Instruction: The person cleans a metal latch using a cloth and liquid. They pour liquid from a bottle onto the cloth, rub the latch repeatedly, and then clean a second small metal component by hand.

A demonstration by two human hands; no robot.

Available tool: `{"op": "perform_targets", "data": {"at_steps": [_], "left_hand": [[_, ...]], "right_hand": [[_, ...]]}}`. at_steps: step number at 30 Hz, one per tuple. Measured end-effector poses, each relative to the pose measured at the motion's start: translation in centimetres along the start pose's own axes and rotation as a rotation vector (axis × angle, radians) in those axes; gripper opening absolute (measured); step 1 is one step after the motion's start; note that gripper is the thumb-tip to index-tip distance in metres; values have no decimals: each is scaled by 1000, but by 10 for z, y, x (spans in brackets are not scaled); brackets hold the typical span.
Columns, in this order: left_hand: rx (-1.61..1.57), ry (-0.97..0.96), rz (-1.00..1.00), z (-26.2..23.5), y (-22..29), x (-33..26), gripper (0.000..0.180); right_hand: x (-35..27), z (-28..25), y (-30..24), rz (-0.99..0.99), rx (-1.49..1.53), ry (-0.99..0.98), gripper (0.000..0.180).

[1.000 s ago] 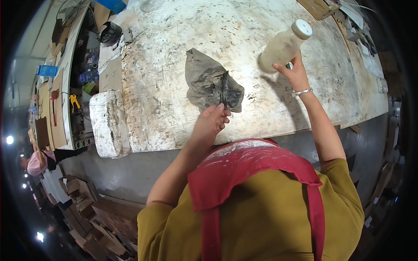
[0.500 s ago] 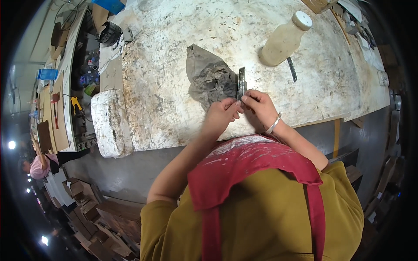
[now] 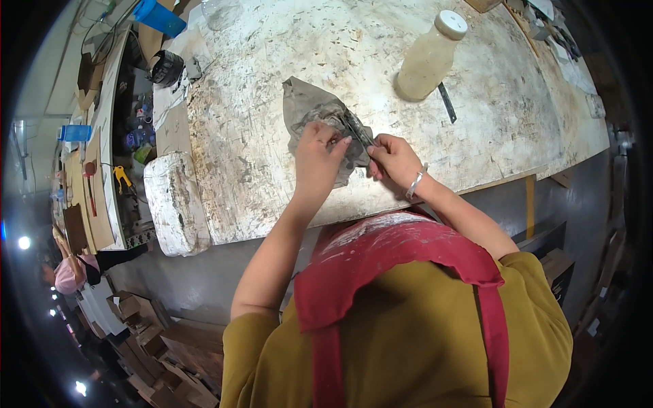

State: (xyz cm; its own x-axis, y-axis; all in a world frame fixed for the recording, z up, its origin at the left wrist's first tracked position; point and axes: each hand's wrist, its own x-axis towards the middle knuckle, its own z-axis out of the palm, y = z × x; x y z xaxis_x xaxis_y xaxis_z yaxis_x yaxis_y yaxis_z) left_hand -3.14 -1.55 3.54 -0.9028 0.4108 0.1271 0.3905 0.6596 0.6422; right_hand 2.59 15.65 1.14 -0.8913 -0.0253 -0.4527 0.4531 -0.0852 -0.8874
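A crumpled grey rag [image 3: 297,102] with dark stains lies on the worktable in front of me. My left hand [image 3: 318,155] rests on the rag, its fingers curled into the folds and the thumb pointing toward the strip. Between the thumb and fingers of my right hand [image 3: 396,162] is the near end of a narrow dark strip [image 3: 358,129]. The strip slants away to the left over the rag's right side. My right wrist wears a silvery bangle.
Beyond my right hand stands a cloudy bottle [image 3: 425,66] with a white lid. A second dark strip [image 3: 447,103] lies beside it. The scuffed white worktable [image 3: 252,156] has a wrapped block [image 3: 173,204] at its left edge. A blue container [image 3: 160,17] stands far left. Another person [image 3: 71,272] is at the left.
My left hand has left the strip's near end and moved left onto the rag. The strip in my right hand has tipped from nearly upright in view to slanting left over the rag.
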Motion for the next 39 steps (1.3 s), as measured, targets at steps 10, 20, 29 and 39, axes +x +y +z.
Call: {"op": "perform_targets", "data": {"at_steps": [10, 20, 29, 39], "left_hand": [[-1076, -24, -655, 21, 3, -9, 23], [-938, 121, -663, 42, -1, -6, 17], [-1117, 165, -641, 29, 9, -12, 49], [-62, 68, 63, 25, 2, -4, 15]], "right_hand": [[21, 20, -10, -293, -597, 93, 21], [-10, 9, 1, -225, -570, 7, 19], [-19, -11, -20, 0, -278, -26, 26], [13, 8, -13, -110, -647, -51, 25]]}}
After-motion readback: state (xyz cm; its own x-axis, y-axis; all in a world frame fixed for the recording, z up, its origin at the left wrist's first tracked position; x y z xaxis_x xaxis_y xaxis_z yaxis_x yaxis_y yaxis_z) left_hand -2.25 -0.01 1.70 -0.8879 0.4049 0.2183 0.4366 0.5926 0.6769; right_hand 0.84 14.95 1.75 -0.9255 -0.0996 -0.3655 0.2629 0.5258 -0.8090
